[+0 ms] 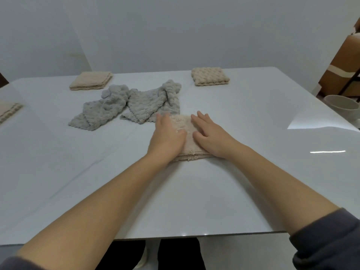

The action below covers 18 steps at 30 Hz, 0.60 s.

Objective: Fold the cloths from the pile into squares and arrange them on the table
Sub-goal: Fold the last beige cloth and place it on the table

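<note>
Both palms are flat on the folded beige fluffy cloth [184, 133] mid-surface, your left hand [168, 136] and right hand [209, 133] spread wide, gripping nothing. Press evenly outward, square the near edges, keep clear of the crumpled grey cloths [126, 106] just behind.

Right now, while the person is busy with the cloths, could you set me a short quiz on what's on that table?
1. True or false: the left hand and right hand both press flat on the beige cloth.
2. The unfolded pile behind it is: A grey, B red, C green?
3. Fill in: the pale bowl shows past the table at its ____ edge.
Key: 1 true; 2 A; 3 right.
</note>
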Each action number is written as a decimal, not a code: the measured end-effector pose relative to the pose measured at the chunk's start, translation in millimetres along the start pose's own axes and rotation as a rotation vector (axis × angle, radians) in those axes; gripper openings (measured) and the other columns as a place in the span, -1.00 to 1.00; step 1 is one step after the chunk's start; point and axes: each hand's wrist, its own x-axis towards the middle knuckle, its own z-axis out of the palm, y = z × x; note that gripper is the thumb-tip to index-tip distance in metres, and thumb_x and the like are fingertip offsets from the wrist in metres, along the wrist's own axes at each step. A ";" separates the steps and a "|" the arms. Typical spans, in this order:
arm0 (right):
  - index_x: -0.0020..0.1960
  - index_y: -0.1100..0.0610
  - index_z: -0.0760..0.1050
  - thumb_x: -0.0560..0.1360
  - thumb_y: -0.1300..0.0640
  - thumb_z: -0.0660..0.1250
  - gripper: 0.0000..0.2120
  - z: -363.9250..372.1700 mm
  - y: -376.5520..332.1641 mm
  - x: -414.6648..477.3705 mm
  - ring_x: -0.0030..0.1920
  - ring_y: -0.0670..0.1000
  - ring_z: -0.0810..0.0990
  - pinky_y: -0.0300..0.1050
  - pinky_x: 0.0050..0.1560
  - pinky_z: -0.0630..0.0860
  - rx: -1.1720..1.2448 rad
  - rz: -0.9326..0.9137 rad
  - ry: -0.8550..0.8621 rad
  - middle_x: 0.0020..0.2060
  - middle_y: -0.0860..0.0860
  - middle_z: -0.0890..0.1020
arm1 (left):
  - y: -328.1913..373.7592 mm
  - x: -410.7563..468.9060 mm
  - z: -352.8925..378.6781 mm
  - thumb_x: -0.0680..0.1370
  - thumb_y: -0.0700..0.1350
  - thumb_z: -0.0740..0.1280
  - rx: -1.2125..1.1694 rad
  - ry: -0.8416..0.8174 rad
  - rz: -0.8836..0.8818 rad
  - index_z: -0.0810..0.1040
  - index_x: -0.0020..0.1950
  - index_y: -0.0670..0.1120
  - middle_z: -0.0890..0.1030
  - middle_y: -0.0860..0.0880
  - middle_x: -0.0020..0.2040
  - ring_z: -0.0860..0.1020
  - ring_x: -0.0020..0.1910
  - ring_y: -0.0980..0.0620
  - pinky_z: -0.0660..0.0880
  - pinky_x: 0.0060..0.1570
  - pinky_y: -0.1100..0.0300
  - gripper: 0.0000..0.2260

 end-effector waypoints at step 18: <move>0.11 0.10 0.61 0.48 0.10 0.34 -0.77 -51.5 -8.7 30.6 -0.13 -0.03 0.56 0.00 -0.03 0.51 0.146 -0.066 -0.026 -0.07 0.06 0.66 | 11.9 46.2 -38.8 0.52 -0.04 0.41 -0.282 -0.395 -0.080 0.34 0.36 -0.04 0.61 0.02 -0.13 0.56 -0.30 0.11 0.51 -0.27 0.21 -0.55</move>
